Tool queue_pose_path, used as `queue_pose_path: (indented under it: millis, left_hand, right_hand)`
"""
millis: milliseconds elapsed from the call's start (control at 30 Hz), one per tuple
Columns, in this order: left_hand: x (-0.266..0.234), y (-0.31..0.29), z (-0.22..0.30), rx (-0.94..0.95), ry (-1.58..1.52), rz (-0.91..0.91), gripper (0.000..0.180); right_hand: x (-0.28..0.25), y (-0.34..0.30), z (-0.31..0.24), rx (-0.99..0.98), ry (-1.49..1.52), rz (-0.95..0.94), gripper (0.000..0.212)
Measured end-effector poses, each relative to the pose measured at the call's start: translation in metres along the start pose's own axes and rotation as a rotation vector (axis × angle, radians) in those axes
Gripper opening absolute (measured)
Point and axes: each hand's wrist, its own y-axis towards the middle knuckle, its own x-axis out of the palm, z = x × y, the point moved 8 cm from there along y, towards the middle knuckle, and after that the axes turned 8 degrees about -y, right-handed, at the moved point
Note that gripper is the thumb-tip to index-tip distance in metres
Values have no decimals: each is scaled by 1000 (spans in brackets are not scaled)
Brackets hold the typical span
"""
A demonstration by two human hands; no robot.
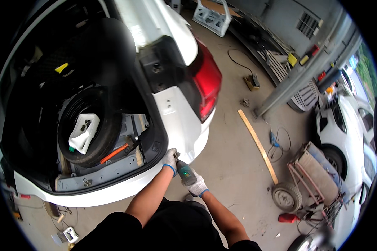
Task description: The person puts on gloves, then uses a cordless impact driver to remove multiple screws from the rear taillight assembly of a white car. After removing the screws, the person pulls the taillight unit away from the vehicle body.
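Observation:
My right hand (197, 185), in a white work glove with a blue cuff, is closed around the rear of a dark green cordless power tool (185, 172). A small green light glows on its body. At the tool's front end, my left hand (170, 159), gloved alike, is closed against it; its fingertips are partly hidden. Both hands are beside the rear corner of a white car (181, 113), just below the red tail light (207, 79). What the tool's tip touches cannot be made out.
In the car's open trunk lie a spare tire (109, 140), a white jug (84, 133) and an orange-handled hammer (114, 153). A wooden strip (257, 144), a blue corded tool (274, 139) and a cart (314, 175) are on the right, near a metal post (289, 79).

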Motion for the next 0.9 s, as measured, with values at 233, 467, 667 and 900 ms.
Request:
queue_pose_path:
  millis: [233, 467, 667, 900]
  left_hand:
    - [-2, -19, 2, 15, -257, -61, 19]
    - [-22, -103, 65, -100, -83, -159, 30]
    - [-119, -72, 157, -13, -310, -8, 34]
    - [-252, 28, 388, 373, -428, 172, 32]
  right_hand:
    - [-10, -24, -18, -65, 11, 62, 58]
    - [-12, -63, -61, -63, -214, -37, 68]
    - [23, -48, -145, -295, -154, -138, 72]
    - [58, -30, -217, -440, -194, -109, 51]
